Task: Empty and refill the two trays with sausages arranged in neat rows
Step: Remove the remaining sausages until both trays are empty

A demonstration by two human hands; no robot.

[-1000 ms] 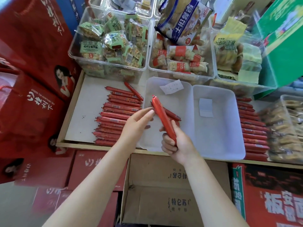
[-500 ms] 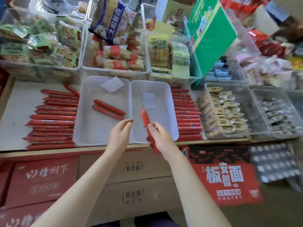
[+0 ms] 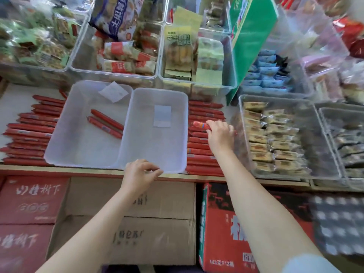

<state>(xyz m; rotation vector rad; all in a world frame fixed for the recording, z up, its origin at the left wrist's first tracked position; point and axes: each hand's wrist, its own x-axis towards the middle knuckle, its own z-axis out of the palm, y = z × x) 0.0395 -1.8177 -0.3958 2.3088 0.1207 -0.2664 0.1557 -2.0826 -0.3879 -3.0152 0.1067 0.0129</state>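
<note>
While the refill is barely begun, the loose pile of red, foil-wrapped sausage sticks (image 3: 29, 133) at nine o'clock lies on the pale shelf board (image 3: 11, 103), just beside the left translucent white plastic tray (image 3: 65, 146). This tray holds only two red sausages (image 3: 106, 123), lying askew from ten o'clock toward four o'clock, and a loose white paper slip (image 3: 113, 92) at its far end. The right translucent white plastic tray (image 3: 177, 134), touching the first, holds no sausages, only a pale label (image 3: 162, 116). The left hand (image 3: 140, 175), fingers loosely curled and grasping nothing that can be made out, hovers at the near rim at six o'clock. The right hand (image 3: 220, 135) reaches to three o'clock and curls round one red sausage with a printed band (image 3: 200, 125), atop the second stack of red sausage sticks (image 3: 202, 154) beside the right tray.

Judged from this view, the step is a pick-up. It goes best if the sausage is lifted level, carried over the tray wall, and laid parallel to the short side against one end wall, so that later rows butt against it. The two skewed sausages probably need squaring first.
</note>
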